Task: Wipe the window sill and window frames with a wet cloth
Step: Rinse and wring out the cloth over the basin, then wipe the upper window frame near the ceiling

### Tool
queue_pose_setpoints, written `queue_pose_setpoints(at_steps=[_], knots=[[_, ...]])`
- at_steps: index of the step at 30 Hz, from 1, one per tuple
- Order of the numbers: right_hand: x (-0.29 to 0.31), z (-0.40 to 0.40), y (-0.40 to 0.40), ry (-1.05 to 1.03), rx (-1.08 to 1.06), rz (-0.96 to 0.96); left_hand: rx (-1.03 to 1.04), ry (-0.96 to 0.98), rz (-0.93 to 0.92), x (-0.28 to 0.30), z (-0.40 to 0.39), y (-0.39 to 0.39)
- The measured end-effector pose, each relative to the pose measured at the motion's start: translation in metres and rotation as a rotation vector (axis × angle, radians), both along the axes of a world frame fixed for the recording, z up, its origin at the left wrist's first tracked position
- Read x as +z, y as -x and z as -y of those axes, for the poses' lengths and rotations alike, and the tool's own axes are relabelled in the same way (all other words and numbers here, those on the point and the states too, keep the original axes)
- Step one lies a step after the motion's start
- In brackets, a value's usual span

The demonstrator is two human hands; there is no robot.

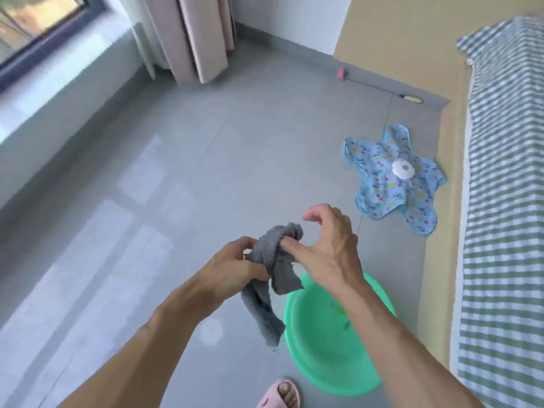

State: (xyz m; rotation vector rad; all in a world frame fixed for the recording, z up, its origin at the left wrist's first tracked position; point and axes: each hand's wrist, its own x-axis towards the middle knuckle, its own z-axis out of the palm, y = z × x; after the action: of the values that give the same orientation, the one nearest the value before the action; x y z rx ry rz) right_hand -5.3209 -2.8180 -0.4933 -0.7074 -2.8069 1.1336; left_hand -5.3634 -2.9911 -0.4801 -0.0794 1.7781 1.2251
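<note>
Gripped in the left hand [235,263] is a grey cloth [273,260], the fingers curled round its bunched middle, while one twisted end hangs down toward 6 o'clock. Only the thumb and forefinger of the right hand [326,245] are pinched on the cloth's upper fold; the remaining fingers are held curled and apart above it. The cloth is held in the air above the grey tiled floor [176,172], just beside and partly over the rim of a green plastic basin [329,354] at 5 o'clock. Whether water lies in the basin cannot be told.

The window frame [50,33] and the pale window sill [59,72] are seen at 10 o'clock, well apart from the hands, beside a beige curtain [191,36]. No wiping contact is shown; the stage is judged to be preparation of the cloth, with sill and frames both left to do.

A blue patterned mat [394,184] lies at 2 o'clock, near a striped bedsheet [506,172] at 3 o'clock. A pink slipper [279,393] is seen at 6 o'clock.
</note>
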Motion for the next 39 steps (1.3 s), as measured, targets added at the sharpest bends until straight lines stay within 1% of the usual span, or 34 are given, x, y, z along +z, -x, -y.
queue_pose_setpoints(at_steps=[1,2,3,5,6,7,8,10,11,12,13,15,16,17,18,20,21,22,24,25,29,30,33,34,36,37,39], knots=[[0.001,0.02,0.002,-0.056,-0.003,-0.044,0.052,-0.009,-0.001,0.003,0.022,-0.003],[0.006,0.052,0.006,-0.026,0.046,-0.045,0.117,-0.006,-0.018,0.009,0.055,-0.009],[0.011,0.065,0.003,0.121,0.084,0.034,0.118,0.005,-0.056,0.007,0.066,-0.012],[0.021,0.136,0.002,0.527,0.272,0.343,0.161,0.098,-0.165,0.013,0.13,-0.027],[0.02,0.163,-0.002,0.638,0.323,0.438,0.161,0.161,-0.232,0.015,0.155,-0.035],[0.022,0.199,-0.008,0.615,0.376,0.455,0.158,0.235,-0.303,0.018,0.188,-0.046],[0.019,0.225,-0.013,0.573,0.398,0.422,0.137,0.293,-0.353,0.022,0.21,-0.054],[0.02,0.283,-0.022,0.454,0.435,0.349,0.153,0.34,-0.37,0.03,0.263,-0.081],[0.024,0.319,-0.03,0.425,0.492,0.352,0.227,0.328,-0.33,0.033,0.297,-0.1],[0.027,0.344,-0.034,0.408,0.553,0.363,0.342,0.282,-0.269,0.036,0.322,-0.113],[0.034,0.368,-0.039,0.405,0.633,0.374,0.507,0.18,-0.15,0.038,0.347,-0.127],[0.047,0.432,-0.052,0.426,0.853,0.461,0.858,-0.121,0.12,0.046,0.411,-0.164],[0.05,0.441,-0.055,0.467,0.917,0.516,0.942,-0.281,0.22,0.047,0.42,-0.172],[0.055,0.472,-0.063,0.462,1.034,0.568,1.028,-0.358,0.251,0.049,0.448,-0.19],[0.061,0.5,-0.071,0.419,1.137,0.611,1.109,-0.396,0.25,0.048,0.469,-0.208],[0.068,0.551,-0.084,0.248,1.272,0.559,1.31,-0.375,0.204,0.045,0.506,-0.238],[0.07,0.572,-0.089,0.182,1.279,0.488,1.419,-0.318,0.16,0.043,0.521,-0.25],[0.072,0.598,-0.096,0.188,1.268,0.477,1.536,-0.275,0.101,0.042,0.539,-0.265],[0.071,0.642,-0.113,0.334,1.217,0.498,1.684,-0.252,-0.03,0.046,0.57,-0.288],[0.072,0.661,-0.123,0.393,1.181,0.532,1.724,-0.219,-0.075,0.048,0.583,-0.299],[0.061,0.723,-0.155,0.629,1.134,0.674,1.926,-0.041,-0.181,0.052,0.625,-0.336],[0.055,0.74,-0.163,0.685,1.163,0.769,1.949,0.024,-0.194,0.049,0.636,-0.349],[0.044,0.77,-0.176,0.862,1.173,1.133,1.82,0.286,-0.212,0.05,0.659,-0.371],[0.041,0.784,-0.181,0.89,1.185,1.213,1.776,0.373,-0.2,0.049,0.669,-0.378],[0.039,0.804,-0.19,0.925,1.197,1.235,1.747,0.473,-0.181,0.049,0.684,-0.384],[0.038,0.816,-0.194,0.928,1.183,1.228,1.775,0.496,-0.178,0.047,0.693,-0.388],[0.035,0.838,-0.2,0.921,1.099,1.263,1.887,0.465,-0.174,0.045,0.711,-0.397]])
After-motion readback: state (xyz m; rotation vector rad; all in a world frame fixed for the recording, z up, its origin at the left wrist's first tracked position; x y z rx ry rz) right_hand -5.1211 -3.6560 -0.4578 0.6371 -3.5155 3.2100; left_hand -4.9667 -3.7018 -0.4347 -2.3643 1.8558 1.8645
